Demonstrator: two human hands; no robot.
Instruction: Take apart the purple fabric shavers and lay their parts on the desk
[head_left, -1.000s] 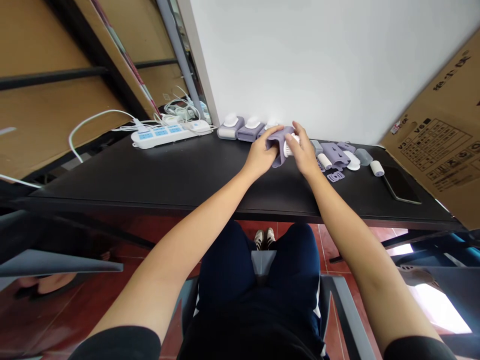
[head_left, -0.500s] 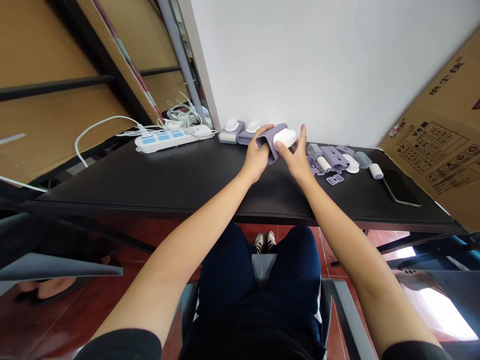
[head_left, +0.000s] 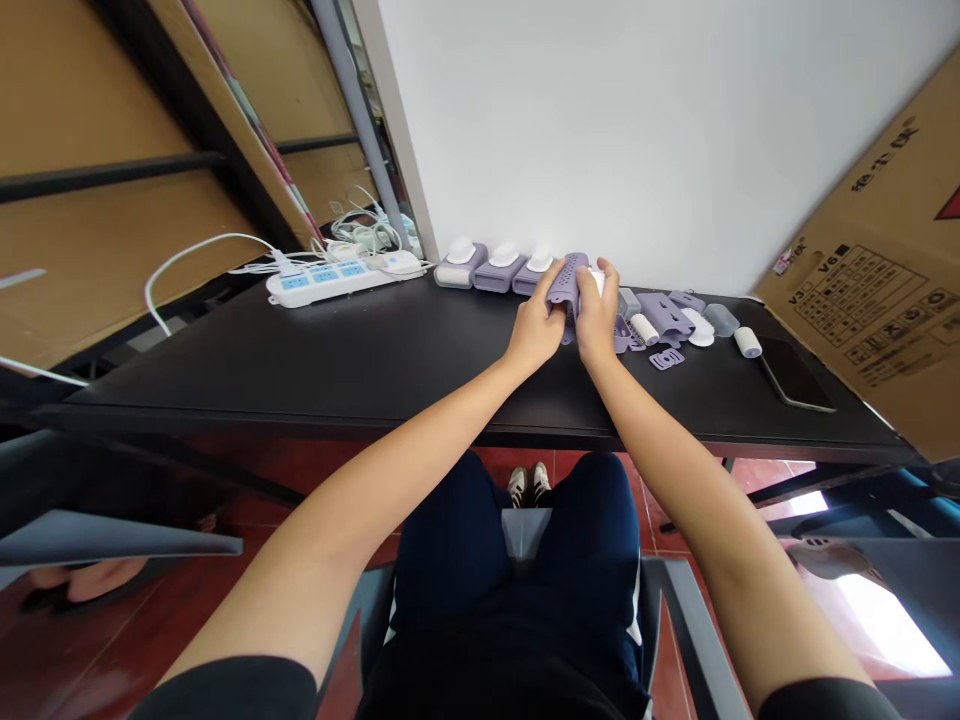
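Turned since the earlier frame, the purple housing (head_left: 568,284) now shows its perforated face. On the desk (head_left: 337,360), three similar units (head_left: 500,277) stand at twelve o'clock. Both hands are grasping: the left hand (head_left: 537,332) grips the housing just past twelve; the right hand (head_left: 598,320) clasps a white piece (head_left: 598,281) at its three-o'clock side. Likely step: fitting these together; next seems to call for aligned, steady pressure. Loose parts (head_left: 664,318) lie at one o'clock.
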